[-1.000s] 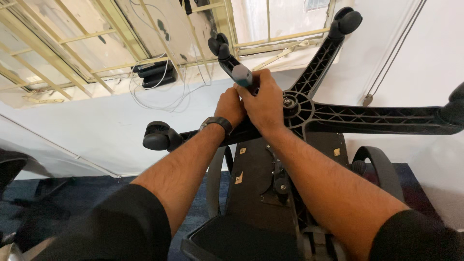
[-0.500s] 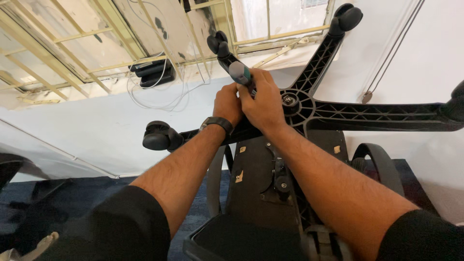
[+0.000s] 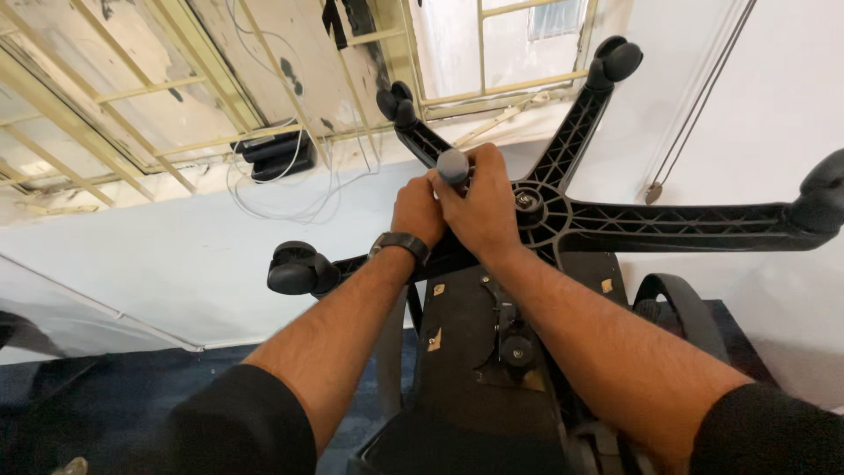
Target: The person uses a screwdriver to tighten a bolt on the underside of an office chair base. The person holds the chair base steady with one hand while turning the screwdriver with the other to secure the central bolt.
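Black plastic star base (image 3: 668,215) of an upturned office chair, legs radiating from a hub just right of both hands. Casters counted: four in view, one (image 3: 294,268) down-left of the left hand, a second (image 3: 397,104) above it, a third (image 3: 615,60) up-right of the right hand, a fourth (image 3: 822,198) far right. Right hand (image 3: 479,207) clenched around a grey-ended handle (image 3: 453,165), whose rounded tip pokes out above the knuckles; what the handle belongs to cannot be told. Left hand (image 3: 418,211) pressed against the right, fingers wrapped on the same handle, a dark wristwatch (image 3: 400,244) on its wrist. Seat underside (image 3: 466,352) lies below both forearms. One armrest (image 3: 681,308) shows right of the right forearm.
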